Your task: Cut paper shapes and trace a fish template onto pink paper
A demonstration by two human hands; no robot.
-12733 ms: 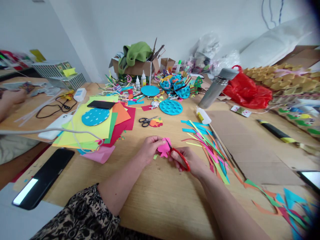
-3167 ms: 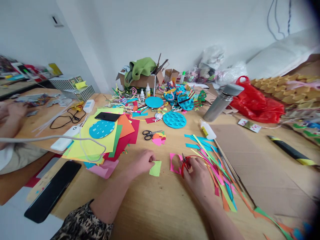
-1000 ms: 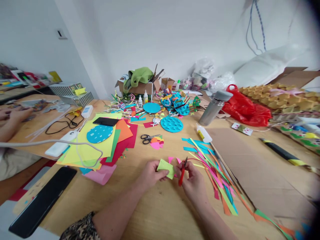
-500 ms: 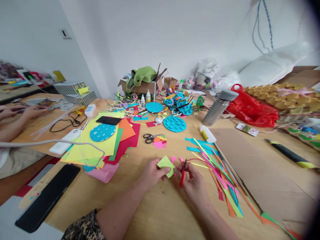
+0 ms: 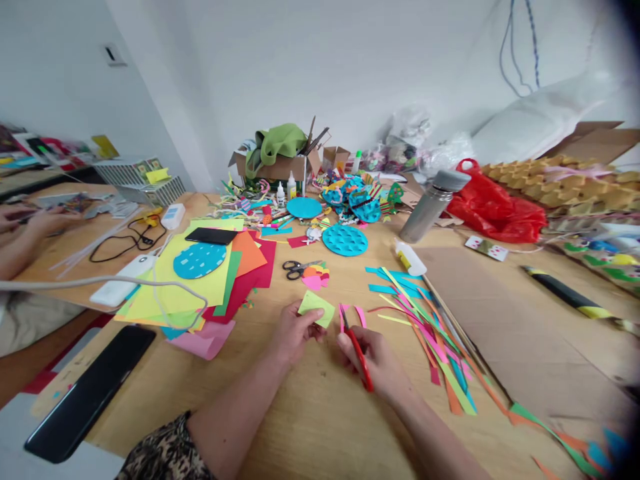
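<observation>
Between the thumb and fingers of my left hand [image 5: 295,333] is a small light-green square of paper [image 5: 318,308]. My right hand [image 5: 373,357] grips red-handled scissors [image 5: 359,357], whose blades point up and away from me, apart from the square. Pink paper scraps [image 5: 360,316] lie on the table just beyond the blades. Past my hands rest black scissors [image 5: 296,269] beside a small pile of pink, orange and yellow paper cutouts [image 5: 316,275].
Colored paper strips [image 5: 445,347] and a cardboard sheet [image 5: 500,320] lie to the right, with a glue bottle [image 5: 410,259] and a steel flask [image 5: 434,207] behind. Stacked colored paper [image 5: 165,287] and a black phone [image 5: 93,393] lie left. Another person's hands [image 5: 47,221] are at far left.
My left hand has shifted slightly left with the green square, which is turned. My right hand has drawn away from it, and the scissors now tilt with their blades toward upper left.
</observation>
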